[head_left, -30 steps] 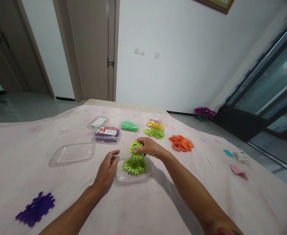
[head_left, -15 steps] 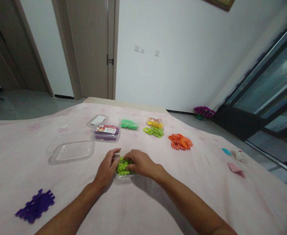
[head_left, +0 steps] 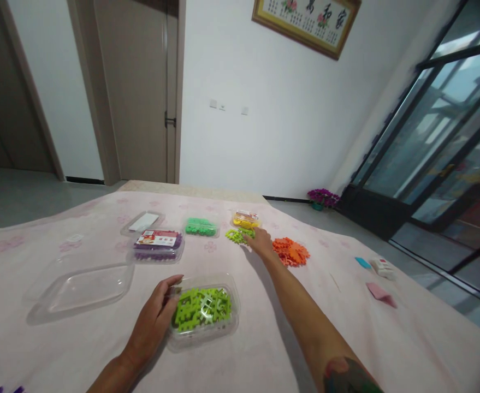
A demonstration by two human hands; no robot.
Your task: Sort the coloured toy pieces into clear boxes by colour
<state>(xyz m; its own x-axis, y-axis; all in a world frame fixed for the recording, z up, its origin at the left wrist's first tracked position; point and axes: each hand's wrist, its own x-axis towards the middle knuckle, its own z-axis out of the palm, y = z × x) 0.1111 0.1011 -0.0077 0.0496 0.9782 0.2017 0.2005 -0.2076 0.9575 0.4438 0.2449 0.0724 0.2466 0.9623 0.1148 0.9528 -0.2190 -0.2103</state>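
In front of me stands a clear plastic box filled with lime green notched building pieces. My left hand grips its left side, thumb near the front and fingers along the back. Farther off, my right hand reaches over a small loose pile of lime green pieces, its fingers closed down on the pile's right end. The fingertips are partly hidden. Just right of that hand lies a heap of orange pieces.
An unfilled clear box lies left, near a labelled box of purple pieces and a lid with white paper. Boxes of green and yellow pieces stand behind. A pink cloth and blue item lie right.
My right hand has left the box of lime green pieces and moved forward and right to the loose lime green pile. My left hand stays at the box. The view has tilted up.
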